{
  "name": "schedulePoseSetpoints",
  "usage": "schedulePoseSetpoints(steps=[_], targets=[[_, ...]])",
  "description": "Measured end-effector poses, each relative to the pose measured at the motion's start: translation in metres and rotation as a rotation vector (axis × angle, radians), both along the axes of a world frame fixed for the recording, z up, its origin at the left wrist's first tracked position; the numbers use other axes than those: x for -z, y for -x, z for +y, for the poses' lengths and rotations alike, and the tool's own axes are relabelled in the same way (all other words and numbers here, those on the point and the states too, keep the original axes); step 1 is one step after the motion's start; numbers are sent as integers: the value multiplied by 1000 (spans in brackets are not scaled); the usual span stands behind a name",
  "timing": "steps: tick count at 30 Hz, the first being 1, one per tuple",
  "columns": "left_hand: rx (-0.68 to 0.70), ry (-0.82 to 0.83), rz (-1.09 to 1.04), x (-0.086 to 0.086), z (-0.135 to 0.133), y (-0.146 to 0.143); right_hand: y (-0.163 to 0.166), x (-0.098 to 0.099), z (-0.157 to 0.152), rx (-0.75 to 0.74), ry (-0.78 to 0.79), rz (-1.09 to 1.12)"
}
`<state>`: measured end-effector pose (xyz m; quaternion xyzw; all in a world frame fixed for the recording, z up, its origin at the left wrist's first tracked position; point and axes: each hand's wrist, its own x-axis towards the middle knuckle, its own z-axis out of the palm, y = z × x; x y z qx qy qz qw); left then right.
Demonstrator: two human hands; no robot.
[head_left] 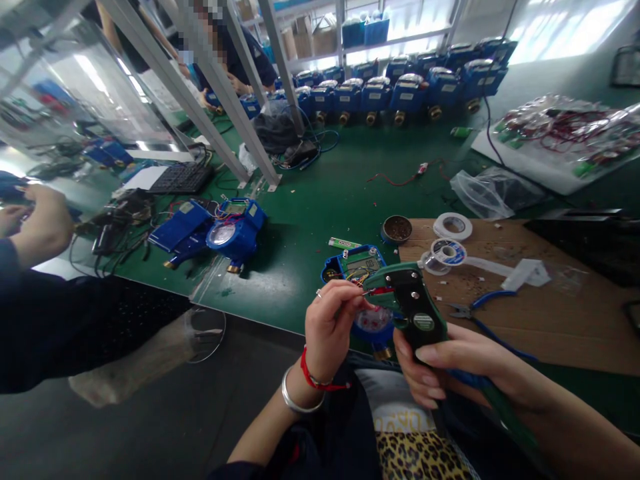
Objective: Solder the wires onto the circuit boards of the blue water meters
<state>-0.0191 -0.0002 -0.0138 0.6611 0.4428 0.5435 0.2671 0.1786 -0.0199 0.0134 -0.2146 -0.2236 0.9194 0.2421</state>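
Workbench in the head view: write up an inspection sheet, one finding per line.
Surface: green tabletop, with cardboard at the right.
Things in work: blue meter, opened, circuit board showing; wire stripper held over it.
Clutter: solder spool, white tape roll, round tin and blue-handled cutters on or beside the cardboard.
Hands: left hand pinches a thin wire at the stripper's mouth; right hand grips the stripper.
Cables: red lead on the tabletop; black cable at upper right.
Surroundings: row of blue meters behind; another person's arm at far left.

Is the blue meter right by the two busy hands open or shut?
Open: the blue meter has no lid over its upper part, where a green circuit board and coloured wires show.
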Motion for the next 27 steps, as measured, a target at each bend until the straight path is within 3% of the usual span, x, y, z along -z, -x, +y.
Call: schedulePoseSetpoints(steps=[27], targets=[[9,-83,104,-4,4,5,-6,-4,6,-73,-32,-103]])
